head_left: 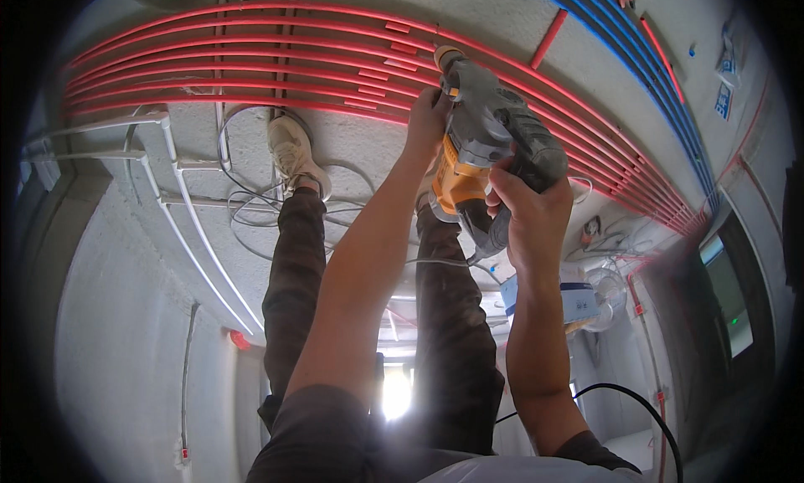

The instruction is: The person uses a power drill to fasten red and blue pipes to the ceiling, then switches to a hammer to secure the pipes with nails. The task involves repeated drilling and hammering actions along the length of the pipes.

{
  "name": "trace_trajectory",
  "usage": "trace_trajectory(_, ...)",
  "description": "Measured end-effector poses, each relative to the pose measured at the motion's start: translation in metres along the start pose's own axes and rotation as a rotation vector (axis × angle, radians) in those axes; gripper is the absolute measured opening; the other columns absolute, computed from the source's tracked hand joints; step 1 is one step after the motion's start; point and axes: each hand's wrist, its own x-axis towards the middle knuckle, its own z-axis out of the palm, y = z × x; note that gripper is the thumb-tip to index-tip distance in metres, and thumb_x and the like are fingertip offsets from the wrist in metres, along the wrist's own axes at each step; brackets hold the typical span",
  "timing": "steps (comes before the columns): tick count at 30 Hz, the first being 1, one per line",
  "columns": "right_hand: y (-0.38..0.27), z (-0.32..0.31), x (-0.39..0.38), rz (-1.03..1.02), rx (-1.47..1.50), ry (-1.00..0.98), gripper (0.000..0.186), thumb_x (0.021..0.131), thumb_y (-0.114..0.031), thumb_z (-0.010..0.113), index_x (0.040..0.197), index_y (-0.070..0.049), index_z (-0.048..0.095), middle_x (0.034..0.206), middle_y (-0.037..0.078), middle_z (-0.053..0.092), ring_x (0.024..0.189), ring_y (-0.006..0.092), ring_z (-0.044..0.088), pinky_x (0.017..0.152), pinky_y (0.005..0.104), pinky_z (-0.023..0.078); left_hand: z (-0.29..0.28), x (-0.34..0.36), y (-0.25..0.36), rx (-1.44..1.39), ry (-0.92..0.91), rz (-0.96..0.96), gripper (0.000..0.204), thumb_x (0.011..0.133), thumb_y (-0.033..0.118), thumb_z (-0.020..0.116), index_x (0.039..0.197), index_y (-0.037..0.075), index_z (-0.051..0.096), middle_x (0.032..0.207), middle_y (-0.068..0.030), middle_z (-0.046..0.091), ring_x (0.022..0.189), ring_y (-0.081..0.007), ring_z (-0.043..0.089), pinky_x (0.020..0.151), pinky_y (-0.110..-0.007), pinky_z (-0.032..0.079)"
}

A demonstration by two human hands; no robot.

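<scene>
I hold a grey and yellow rotary hammer drill [477, 127] with both hands, above the concrete floor and its red conduits. My left hand [423, 123] is closed around the front part near the nose, partly hidden by the drill body. My right hand [532, 215] grips the dark rear handle, fingers wrapped round it. A grey cable hangs from the handle's lower end. The drill's nose overlaps the red conduits [335, 71] in view; whether it touches them or holds a bit, I cannot tell.
Blue pipes [636, 56] run at the upper right. White pipes [197, 232] and loose cables [247, 202] lie on the left, around my shoe [293, 148]. A blue-and-white box [569, 303] and a fan [607, 290] are at the right. Concrete walls [126, 316] surround the floor.
</scene>
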Motion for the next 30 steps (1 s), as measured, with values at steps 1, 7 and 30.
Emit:
trace_trajectory(1, -0.001, 0.001, -0.001, 0.010, 0.002, -0.006, 0.035, 0.086, 0.001, 0.073, 0.119, 0.001, 0.063, 0.090, 0.007, 0.069, 0.066, 0.0143, 0.064, 0.057, 0.0306, 0.052, -0.002, 0.003, -0.003, 0.006, 0.007, 0.008, 0.038, 0.105, 0.028, 0.064, 0.127, -0.003, 0.065, 0.117, -0.0112, 0.073, 0.105, -0.0190, 0.068, 0.091, -0.034, 0.052)
trace_trajectory(7, -0.005, 0.005, 0.006, 0.011, 0.010, 0.003, 0.027, 0.085, -0.001, 0.074, 0.110, 0.001, 0.064, 0.087, 0.007, 0.068, 0.063, 0.0134, 0.063, 0.055, 0.0298, 0.051, 0.000, 0.005, 0.000, -0.002, 0.034, -0.001, 0.043, 0.104, 0.034, 0.067, 0.123, -0.005, 0.067, 0.111, -0.0131, 0.074, 0.101, -0.0208, 0.068, 0.088, -0.036, 0.052)
trace_trajectory(30, -0.009, 0.000, 0.041, 0.046, -0.038, -0.015, 0.030, 0.082, 0.000, 0.076, 0.108, 0.001, 0.062, 0.079, 0.008, 0.066, 0.057, 0.0161, 0.062, 0.050, 0.0313, 0.049, 0.006, 0.026, 0.001, 0.106, 0.127, -0.041, 0.030, 0.105, 0.022, 0.066, 0.120, -0.003, 0.066, 0.103, -0.0096, 0.071, 0.089, -0.0154, 0.066, 0.080, -0.034, 0.054)
